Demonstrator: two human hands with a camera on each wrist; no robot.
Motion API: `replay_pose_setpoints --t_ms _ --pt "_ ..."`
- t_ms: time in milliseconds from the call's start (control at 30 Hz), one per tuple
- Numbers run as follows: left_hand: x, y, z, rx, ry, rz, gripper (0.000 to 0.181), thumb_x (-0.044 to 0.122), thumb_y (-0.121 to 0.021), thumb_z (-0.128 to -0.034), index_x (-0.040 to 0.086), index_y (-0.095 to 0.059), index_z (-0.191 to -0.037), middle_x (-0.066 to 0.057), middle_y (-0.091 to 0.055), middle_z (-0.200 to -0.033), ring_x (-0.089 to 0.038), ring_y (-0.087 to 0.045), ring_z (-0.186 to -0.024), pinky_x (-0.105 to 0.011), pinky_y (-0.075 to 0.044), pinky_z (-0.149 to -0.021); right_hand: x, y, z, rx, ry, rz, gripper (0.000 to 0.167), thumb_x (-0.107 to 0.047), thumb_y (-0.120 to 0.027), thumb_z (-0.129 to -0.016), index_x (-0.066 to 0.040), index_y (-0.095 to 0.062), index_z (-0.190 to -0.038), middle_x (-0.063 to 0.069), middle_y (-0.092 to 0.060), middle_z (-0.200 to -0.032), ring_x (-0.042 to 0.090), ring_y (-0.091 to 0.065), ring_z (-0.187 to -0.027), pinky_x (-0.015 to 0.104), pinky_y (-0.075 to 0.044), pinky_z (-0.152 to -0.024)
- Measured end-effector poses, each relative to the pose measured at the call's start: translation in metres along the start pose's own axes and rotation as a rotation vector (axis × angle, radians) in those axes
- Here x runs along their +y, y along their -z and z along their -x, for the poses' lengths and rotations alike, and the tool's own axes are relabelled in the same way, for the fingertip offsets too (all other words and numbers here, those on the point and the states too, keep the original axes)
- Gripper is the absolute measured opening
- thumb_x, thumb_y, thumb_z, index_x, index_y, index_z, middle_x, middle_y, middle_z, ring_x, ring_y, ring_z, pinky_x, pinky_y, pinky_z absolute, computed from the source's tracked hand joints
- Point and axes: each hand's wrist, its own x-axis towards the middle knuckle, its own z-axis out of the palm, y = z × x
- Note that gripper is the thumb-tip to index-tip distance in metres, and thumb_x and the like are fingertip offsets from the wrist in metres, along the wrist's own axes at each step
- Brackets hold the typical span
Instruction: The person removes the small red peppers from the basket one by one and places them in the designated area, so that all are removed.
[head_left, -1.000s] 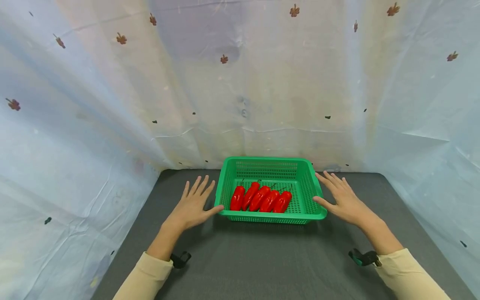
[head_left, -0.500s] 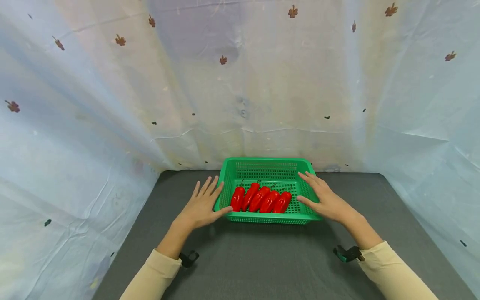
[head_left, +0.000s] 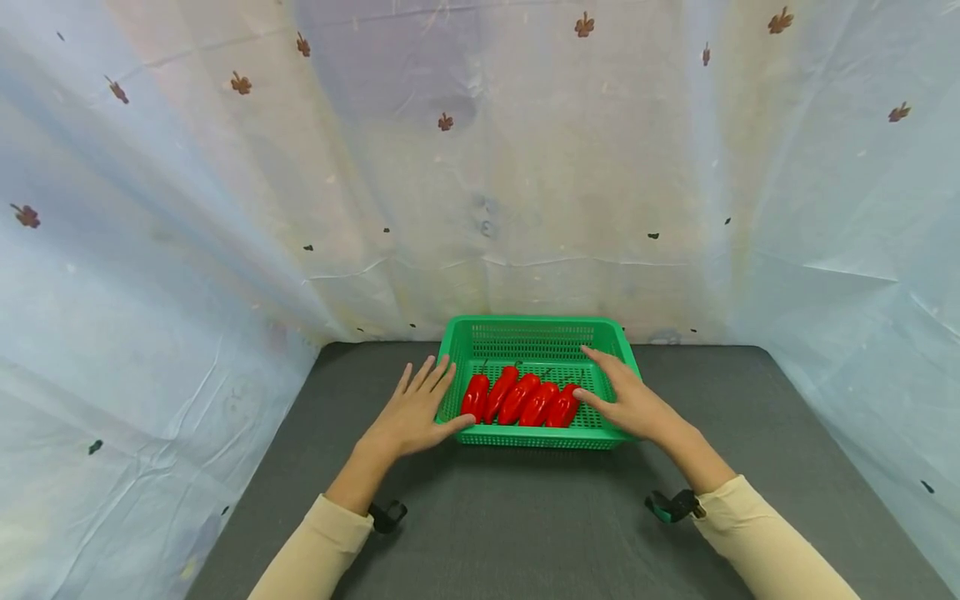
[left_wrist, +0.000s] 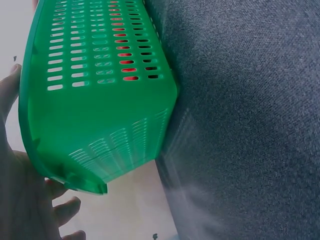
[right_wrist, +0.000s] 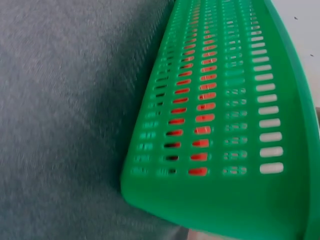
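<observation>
The left hand [head_left: 412, 418], fingers spread, and right hand [head_left: 635, 407], thumb apart from straight fingers, are flanking the basket [head_left: 536, 432], touch being hard to tell, while the peppers [head_left: 519, 399] inside are lying between those fingers, presumably kept together by its walls.

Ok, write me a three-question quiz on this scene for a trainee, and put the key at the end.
1. How many red peppers can be counted in the head view?
2. True or false: all of them lie inside the green basket.
3. Pick one: is the left hand closed in a fist, or are its fingers spread?

Key:
1. Five.
2. True.
3. Its fingers are spread.
</observation>
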Motion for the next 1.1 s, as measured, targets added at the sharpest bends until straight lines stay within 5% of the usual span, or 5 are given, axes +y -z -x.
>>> replay_pose_setpoints --t_ms 300,567,1100 --pt "-0.001 -0.004 -0.002 -0.044 0.035 0.037 0.11 0.083 -0.043 -0.0988 0.008 -0.012 -0.173 -0.009 -0.006 -0.181 -0.029 -0.006 -0.167 -0.054 -0.004 -0.135 -0.014 -0.006 -0.006 0.02 -0.074 -0.015 0.085 -0.044 -0.067 -0.107 -0.008 -0.026 -0.171 0.025 -0.032 -0.171 0.049 -0.031 -0.156 0.073 -0.034 -0.12" --pt "-0.001 -0.006 0.0 -0.042 0.048 0.072 0.113 0.083 -0.045 -0.0982 0.004 -0.011 -0.173 -0.009 -0.004 -0.181 -0.028 -0.006 -0.167 -0.047 -0.006 -0.136 -0.015 -0.015 -0.017 -0.011 -0.147 -0.034 0.083 -0.039 -0.068 -0.107 0.002 -0.027 -0.167 0.034 -0.038 -0.164 0.055 -0.05 -0.14 0.07 -0.049 -0.108" --pt "0.001 -0.007 0.002 -0.033 0.036 0.073 0.11 0.08 -0.045 -0.1 0.003 -0.011 -0.172 -0.011 -0.006 -0.181 -0.029 -0.008 -0.167 -0.049 -0.008 -0.136 -0.011 -0.025 -0.028 -0.096 -0.28 -0.044 0.078 -0.032 -0.074 -0.104 0.007 -0.036 -0.16 0.038 -0.049 -0.151 0.053 -0.054 -0.135 0.065 -0.054 -0.102"
